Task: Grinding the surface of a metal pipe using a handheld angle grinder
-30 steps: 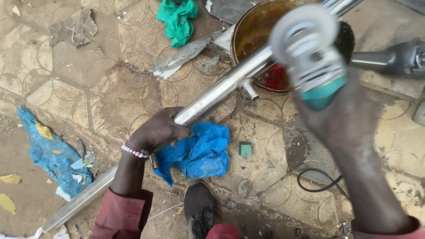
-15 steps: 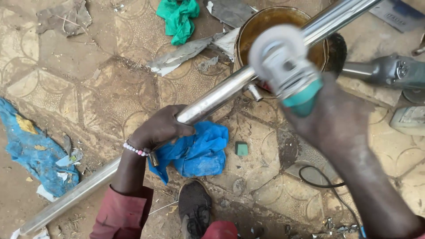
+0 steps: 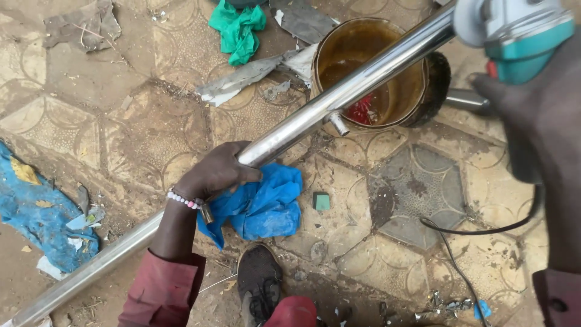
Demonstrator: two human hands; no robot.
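Note:
A long shiny steel pipe [image 3: 339, 100] runs diagonally from the lower left to the upper right, resting across a rusty round tin [image 3: 339, 45]. My left hand [image 3: 215, 172] grips the pipe near its middle, above a crumpled blue cloth [image 3: 263, 206]. My right hand [image 3: 535, 115] is raised at the upper right and holds a teal and grey angle grinder [image 3: 514, 33], whose head sits by the pipe's upper end. A small stub [image 3: 339, 125] sticks out under the pipe. The grinder's disc is not visible.
The tin holds brown liquid and something red. A green cloth [image 3: 237, 30] lies at the top, a torn blue sheet [image 3: 36, 224] at the left. A black cable [image 3: 478, 233] loops over the patterned tiles. My dark shoe [image 3: 259, 287] is at the bottom, with a small green block [image 3: 321, 201] nearby.
My right hand has carried the grinder up and to the right along the pipe, toward its upper end. My left hand keeps its grip on the pipe.

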